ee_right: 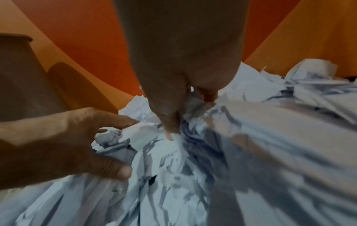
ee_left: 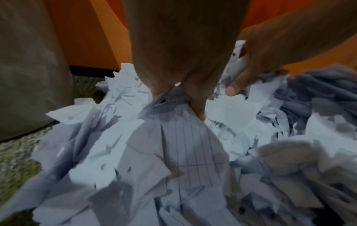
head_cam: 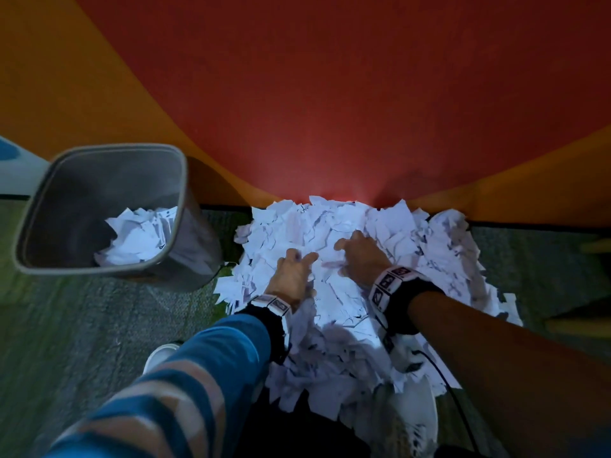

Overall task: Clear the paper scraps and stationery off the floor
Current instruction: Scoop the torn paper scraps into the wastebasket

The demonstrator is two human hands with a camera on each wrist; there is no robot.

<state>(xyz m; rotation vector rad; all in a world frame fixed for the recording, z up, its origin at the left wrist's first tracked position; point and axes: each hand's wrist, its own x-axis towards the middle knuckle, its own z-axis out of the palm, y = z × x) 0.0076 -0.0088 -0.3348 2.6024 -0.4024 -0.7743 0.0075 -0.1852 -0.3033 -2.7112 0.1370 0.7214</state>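
A big heap of torn white paper scraps point(head_cam: 347, 309) lies on the carpet against the wall. Both of my hands are dug into its top, close together. My left hand point(head_cam: 299, 259) curls its fingers into the scraps and bunches a lined piece point(ee_left: 189, 137) up under them. My right hand point(head_cam: 347, 256) pinches a wad of scraps between thumb and fingers, as the right wrist view shows up close point(ee_right: 179, 122). A grey waste bin point(head_cam: 82, 193) stands to the left of the heap with scraps point(head_cam: 139, 236) in its bottom. No stationery shows.
An orange and red wall point(head_cam: 330, 94) rises right behind the heap. Grey-green carpet point(head_cam: 99, 325) spreads around the bin. My white shoes point(head_cam: 416, 421) stand at the heap's near edge, and a black cable point(head_cam: 446, 385) hangs from my right wrist.
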